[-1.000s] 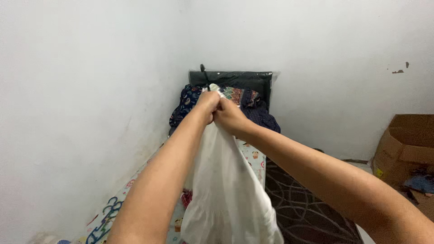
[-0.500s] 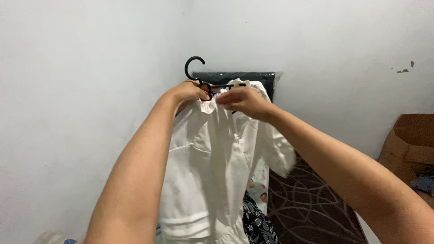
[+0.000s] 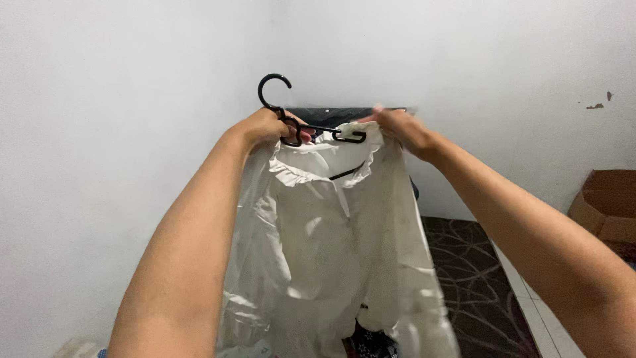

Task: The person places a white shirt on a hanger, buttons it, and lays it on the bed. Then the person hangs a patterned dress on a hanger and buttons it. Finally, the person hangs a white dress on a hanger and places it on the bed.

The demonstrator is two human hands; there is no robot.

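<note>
The left hand is closed around the black hanger just below its hook, keeping it level. The right hand pinches the shoulder of the white blouse, apparently pulling it over the hanger's end. The blouse hangs open in mid-air before a white wall, with a cardboard box at the right

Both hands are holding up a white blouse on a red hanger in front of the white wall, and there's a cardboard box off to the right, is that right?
Not quite: the hanger is black, not red, as the head view shows. The rest holds: the left hand and right hand hold up the white blouse in front of the white wall, with the cardboard box off to the right.
</note>
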